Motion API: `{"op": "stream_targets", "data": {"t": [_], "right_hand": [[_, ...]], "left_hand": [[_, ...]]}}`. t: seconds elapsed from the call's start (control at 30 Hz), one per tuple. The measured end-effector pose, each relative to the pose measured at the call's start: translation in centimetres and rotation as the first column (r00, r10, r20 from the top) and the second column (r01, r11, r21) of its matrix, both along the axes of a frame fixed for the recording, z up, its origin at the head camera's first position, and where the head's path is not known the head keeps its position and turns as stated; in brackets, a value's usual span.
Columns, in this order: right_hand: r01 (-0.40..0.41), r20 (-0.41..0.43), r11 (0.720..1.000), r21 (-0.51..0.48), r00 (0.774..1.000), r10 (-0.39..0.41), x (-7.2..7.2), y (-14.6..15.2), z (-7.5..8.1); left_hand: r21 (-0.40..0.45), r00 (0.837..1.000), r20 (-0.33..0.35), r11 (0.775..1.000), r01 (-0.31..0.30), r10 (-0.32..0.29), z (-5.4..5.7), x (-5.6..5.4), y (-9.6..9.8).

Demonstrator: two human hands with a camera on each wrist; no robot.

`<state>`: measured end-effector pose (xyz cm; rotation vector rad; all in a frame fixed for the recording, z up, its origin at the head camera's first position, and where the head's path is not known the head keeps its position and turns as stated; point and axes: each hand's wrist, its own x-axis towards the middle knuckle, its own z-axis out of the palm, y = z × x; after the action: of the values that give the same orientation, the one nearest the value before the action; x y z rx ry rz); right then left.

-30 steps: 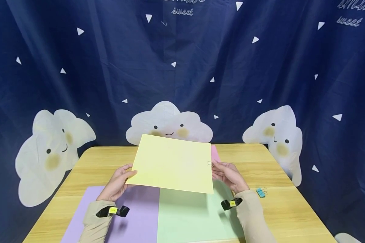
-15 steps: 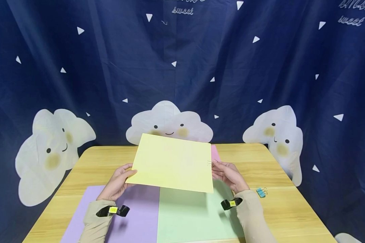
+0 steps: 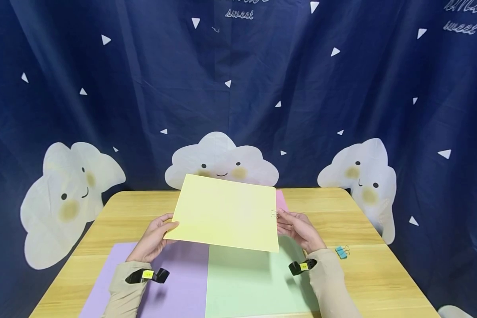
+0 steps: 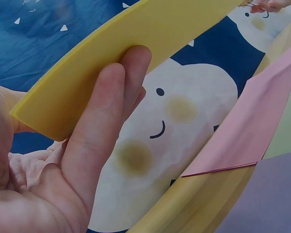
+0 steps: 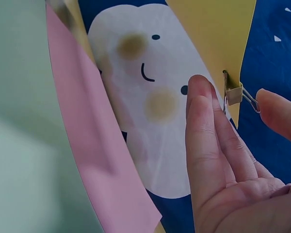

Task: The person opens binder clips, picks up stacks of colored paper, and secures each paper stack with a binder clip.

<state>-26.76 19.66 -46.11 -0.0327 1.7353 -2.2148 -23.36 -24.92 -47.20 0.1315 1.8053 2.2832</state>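
My left hand (image 3: 153, 238) pinches the left corner of a yellow sheet stack (image 3: 226, 212), thumb on top and fingers underneath, as the left wrist view shows. The stack is held tilted above the table. On its right edge sits a small yellow binder clip (image 5: 234, 95) with wire handles. At that clip is my right hand (image 3: 300, 229); the thumb touches one wire handle and the fingers lie on the other side of the stack. Whether the fingers touch the second handle is hard to tell. A blue binder clip (image 3: 341, 252) lies on the table to the right.
Purple paper (image 3: 175, 282) and green paper (image 3: 246, 287) lie side by side on the wooden table (image 3: 365, 221). Pink paper (image 5: 87, 121) lies beyond them, mostly hidden by the yellow stack in the head view. Behind the table hangs a dark blue curtain (image 3: 246, 110) with clouds.
The yellow stack's near and far left edges rise very slightly. Both hands keep their places and their hold.
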Motion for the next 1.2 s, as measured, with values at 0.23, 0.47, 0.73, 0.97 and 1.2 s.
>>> {"op": "stream_targets", "data": {"t": [0.23, 0.47, 0.73, 0.97, 1.2], "right_hand": [[0.000, -0.002, 1.000, 0.002, 1.000, 0.000, -0.07, 0.01, -0.11], [0.000, -0.008, 1.000, -0.008, 1.000, 0.000, -0.15, -0.01, -0.19], [0.002, -0.005, 1.000, -0.015, 1.000, -0.002, -0.16, -0.05, -0.20], [-0.002, -0.007, 1.000, -0.008, 1.000, 0.002, -0.05, 0.01, -0.13], [-0.005, -0.010, 1.000, -0.007, 1.000, 0.005, -0.13, 0.04, -0.19]], "left_hand": [[0.005, 1.000, -0.001, 1.000, 0.000, 0.000, 0.00, 0.02, -0.02], [0.004, 1.000, -0.004, 1.000, -0.006, 0.006, 0.01, -0.02, 0.02], [-0.003, 1.000, -0.002, 1.000, -0.006, 0.006, -0.03, -0.04, 0.01], [0.012, 1.000, -0.008, 1.000, -0.002, 0.002, -0.06, -0.01, -0.04], [0.019, 1.000, -0.012, 1.000, 0.003, -0.003, -0.01, 0.06, -0.06]]}}
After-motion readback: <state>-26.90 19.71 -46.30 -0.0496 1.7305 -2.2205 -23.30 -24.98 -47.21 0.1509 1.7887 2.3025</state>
